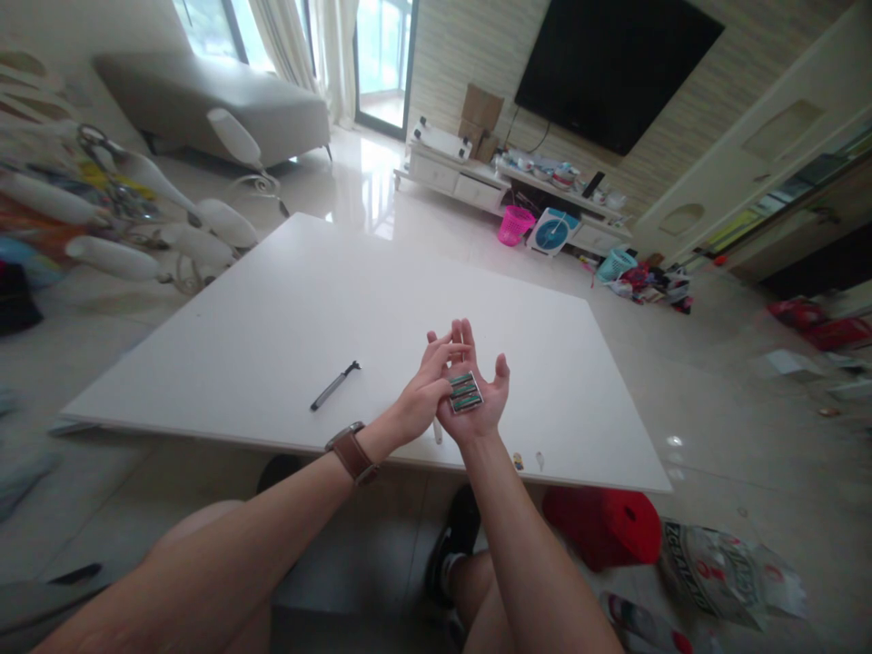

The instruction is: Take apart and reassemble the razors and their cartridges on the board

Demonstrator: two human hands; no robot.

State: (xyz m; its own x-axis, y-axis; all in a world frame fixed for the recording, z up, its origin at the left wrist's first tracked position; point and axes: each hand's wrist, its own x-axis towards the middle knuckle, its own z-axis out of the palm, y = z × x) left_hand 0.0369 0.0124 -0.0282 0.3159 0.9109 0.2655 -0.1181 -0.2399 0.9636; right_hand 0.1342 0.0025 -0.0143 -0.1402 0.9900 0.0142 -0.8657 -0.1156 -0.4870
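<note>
Over the front part of the white table (518, 363), my right hand (480, 418) is palm up with its fingers stretched out. It supports a small tray of razor cartridges (467, 392), which shows several green and dark bars in a pale frame. My left hand (422, 391), with a brown-strapped watch at the wrist, reaches across from the left. Its thumb meets the tray's left edge, and its other fingers lie over my right fingers; their grip is partly hidden. A grey and black razor handle (333, 388) lies left of my hands, without a blade head.
Near the front edge lie a pale narrow strip (438, 431), a small yellow-brown piece (518, 460) and a small clear piece (540, 460). A red stool (606, 527) and a printed plastic bag (715, 568) stand on the floor at right. A white lamp (197, 222) is at left.
</note>
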